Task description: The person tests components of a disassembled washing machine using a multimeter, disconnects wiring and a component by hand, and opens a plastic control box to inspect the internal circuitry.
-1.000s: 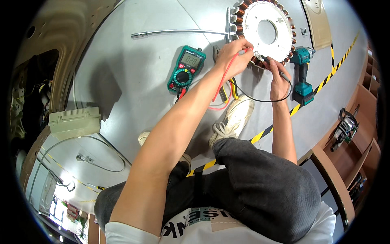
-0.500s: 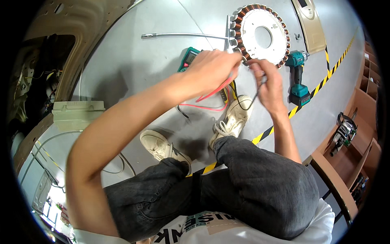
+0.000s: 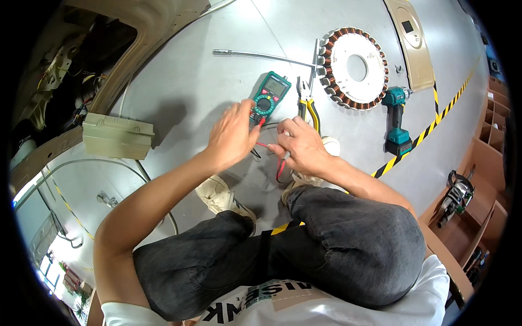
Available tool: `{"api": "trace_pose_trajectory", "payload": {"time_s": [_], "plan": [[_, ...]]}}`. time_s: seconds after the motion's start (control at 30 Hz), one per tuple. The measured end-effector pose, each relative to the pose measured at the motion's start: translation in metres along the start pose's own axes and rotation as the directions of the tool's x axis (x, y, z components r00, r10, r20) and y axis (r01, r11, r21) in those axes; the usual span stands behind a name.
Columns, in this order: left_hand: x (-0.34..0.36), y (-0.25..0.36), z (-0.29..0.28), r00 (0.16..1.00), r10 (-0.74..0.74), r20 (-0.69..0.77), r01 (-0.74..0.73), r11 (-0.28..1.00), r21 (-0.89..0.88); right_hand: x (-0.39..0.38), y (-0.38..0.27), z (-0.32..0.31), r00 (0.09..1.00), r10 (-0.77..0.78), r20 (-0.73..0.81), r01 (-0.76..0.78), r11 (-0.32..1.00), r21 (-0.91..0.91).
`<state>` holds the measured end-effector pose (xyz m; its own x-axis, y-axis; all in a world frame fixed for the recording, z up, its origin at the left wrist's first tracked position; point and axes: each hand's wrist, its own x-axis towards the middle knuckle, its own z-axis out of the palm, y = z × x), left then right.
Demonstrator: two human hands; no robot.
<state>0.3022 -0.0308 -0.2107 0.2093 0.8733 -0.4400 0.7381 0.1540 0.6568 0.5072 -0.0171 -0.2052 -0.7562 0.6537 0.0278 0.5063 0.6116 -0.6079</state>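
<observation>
A teal multimeter (image 3: 273, 86) with a dial and small screen lies on the floor ahead of me. My left hand (image 3: 232, 135) is at its lower left edge, fingers together and curved against it. A red test lead plug (image 3: 262, 121) shows beside that thumb at the meter's lower end. My right hand (image 3: 302, 145) is closed around the test leads, and a red loop (image 3: 280, 169) hangs below it with a grey piece beside the palm. Yellow-and-black pliers (image 3: 305, 98) lie just beyond the right hand, their handles partly behind it.
A ring-shaped motor stator (image 3: 342, 70) with copper coils lies farther right. Near it are a teal cordless drill (image 3: 398, 122), a beige panel (image 3: 416, 60) and a long metal rod (image 3: 261, 55). A beige box (image 3: 117, 136) stands left. Cardboard bins (image 3: 476, 179) line the right.
Both hands have come back from the stator's edge toward me. My left hand moved left to the multimeter; my right hand moved left and lower. The meter and pliers now show more fully.
</observation>
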Motion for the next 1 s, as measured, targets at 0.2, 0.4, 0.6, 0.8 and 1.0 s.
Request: {"api": "trace_pose_trajectory", "payload": {"time_s": [0.2, 0.4, 0.6, 0.8, 1.0], "plan": [[0.054, -0.008, 0.04, 0.984, -0.129, -0.121, 0.144, 0.981, 0.131, -0.004, 0.018, 0.002, 0.883, 0.403, 0.242, -0.428, 0.902, 0.059], [0.075, -0.017, 0.058, 0.977, -0.211, -0.045, 0.214, 0.972, 0.093, 0.0, 0.045, 0.008, 0.869, 0.46, 0.18, -0.488, 0.857, 0.164], [0.061, -0.016, 0.043, 0.996, -0.059, -0.071, 0.049, 0.989, -0.139, 0.025, 0.031, 0.015, 0.936, 0.344, -0.079, -0.343, 0.939, 0.021], [0.046, 0.008, 0.031, 0.984, -0.084, -0.154, 0.069, 0.992, -0.102, 0.04, 0.03, -0.007, 0.996, 0.079, 0.044, -0.061, 0.944, -0.324], [0.049, 0.01, 0.021, 0.914, 0.033, -0.403, -0.068, 0.995, -0.073, 0.055, 0.037, 0.002, 0.993, 0.06, -0.1, -0.08, 0.974, -0.211]]}}
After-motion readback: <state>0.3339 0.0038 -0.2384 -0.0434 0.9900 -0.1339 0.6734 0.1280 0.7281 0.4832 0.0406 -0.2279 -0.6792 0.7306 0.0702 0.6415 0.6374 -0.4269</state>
